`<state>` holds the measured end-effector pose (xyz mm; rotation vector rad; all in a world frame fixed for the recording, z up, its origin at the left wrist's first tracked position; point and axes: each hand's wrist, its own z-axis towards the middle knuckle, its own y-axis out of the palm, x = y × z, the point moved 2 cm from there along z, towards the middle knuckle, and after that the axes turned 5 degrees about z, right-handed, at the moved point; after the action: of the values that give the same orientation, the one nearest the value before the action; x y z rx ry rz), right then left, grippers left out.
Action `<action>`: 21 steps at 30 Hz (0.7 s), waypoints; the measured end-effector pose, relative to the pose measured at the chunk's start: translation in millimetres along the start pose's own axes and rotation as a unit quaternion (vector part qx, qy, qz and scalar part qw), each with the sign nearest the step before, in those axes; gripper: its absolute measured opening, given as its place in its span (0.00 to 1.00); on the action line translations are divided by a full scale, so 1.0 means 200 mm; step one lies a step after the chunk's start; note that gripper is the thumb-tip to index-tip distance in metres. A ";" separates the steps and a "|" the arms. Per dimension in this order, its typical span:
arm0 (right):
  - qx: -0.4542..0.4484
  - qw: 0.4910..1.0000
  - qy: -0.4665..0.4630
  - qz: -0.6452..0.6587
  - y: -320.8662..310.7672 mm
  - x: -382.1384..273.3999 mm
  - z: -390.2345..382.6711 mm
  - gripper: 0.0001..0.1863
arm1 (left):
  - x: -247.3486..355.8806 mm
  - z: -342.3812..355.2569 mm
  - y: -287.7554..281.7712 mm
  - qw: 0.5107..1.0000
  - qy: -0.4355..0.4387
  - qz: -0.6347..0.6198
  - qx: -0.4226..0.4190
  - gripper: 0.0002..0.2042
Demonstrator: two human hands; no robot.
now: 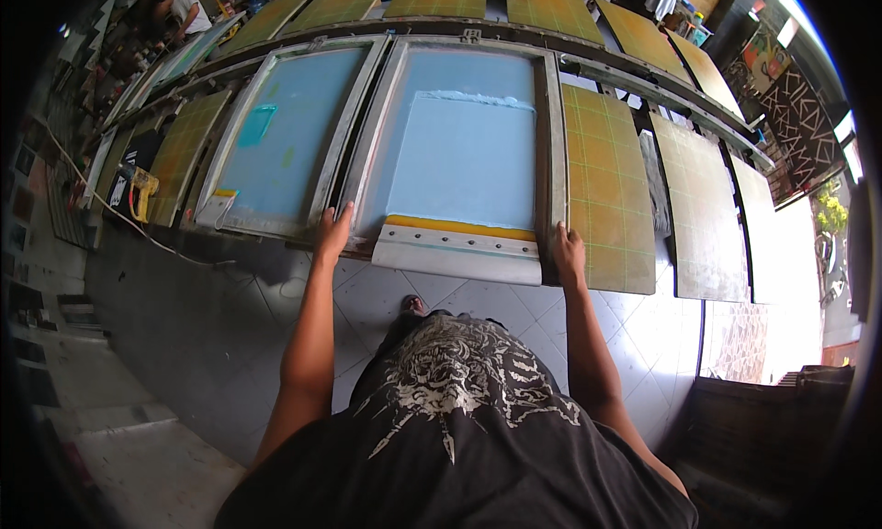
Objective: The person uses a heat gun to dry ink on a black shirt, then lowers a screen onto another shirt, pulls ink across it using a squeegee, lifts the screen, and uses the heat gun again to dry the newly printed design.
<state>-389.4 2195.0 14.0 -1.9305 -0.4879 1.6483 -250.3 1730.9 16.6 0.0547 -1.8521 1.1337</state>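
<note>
A screen printing frame (pixel 555 129) with blue mesh (pixel 459 161) lies before me, a ridge of paler blue ink across its upper part. A squeegee (pixel 455 249) with a yellow blade and metal holder rests along its near end. My left hand (pixel 333 230) grips the frame's lower left side, and my right hand (pixel 570 249) grips its lower right side. A second blue screen (pixel 280 170), with a turquoise patch and a small yellow-bladed squeegee, lies to the left.
Gridded platens (pixel 606 189) stand in rows to the right, left and behind. A yellow heat gun (pixel 142 191) sits at far left with a cord (pixel 175 253) hanging nearby. A person (pixel 188 14) is at the back left. Below are a tiled floor (pixel 487 299) and my foot (pixel 412 304).
</note>
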 end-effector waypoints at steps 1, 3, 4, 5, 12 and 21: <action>0.015 1.000 -0.011 0.017 -0.01 0.02 0.01 0.29 | 0.05 0.00 -0.01 0.998 -0.031 -0.022 -0.044 0.41; -0.022 0.998 -0.006 0.061 -0.06 0.05 0.05 0.29 | 0.15 -0.03 -0.06 0.985 -0.094 -0.066 -0.128 0.43; -0.042 0.996 -0.005 0.082 -0.07 0.05 0.06 0.28 | 0.15 -0.07 -0.07 0.987 -0.092 -0.072 -0.114 0.44; -0.052 0.993 -0.012 0.110 -0.10 0.06 0.04 0.28 | 0.15 -0.10 -0.08 0.988 -0.090 -0.078 -0.101 0.45; -0.056 0.978 -0.014 0.198 -0.48 0.05 -0.21 0.23 | 0.18 -0.58 -0.16 0.994 -0.056 -0.084 -0.038 0.41; -0.132 0.966 -0.037 0.218 -0.75 -0.08 -0.88 0.19 | -0.09 -1.36 -0.66 0.993 -0.039 -0.111 0.028 0.28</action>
<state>-208.5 2272.9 137.2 -2.3021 -0.3411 2.0193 8.0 1843.4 131.1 0.3342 -1.8316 1.0398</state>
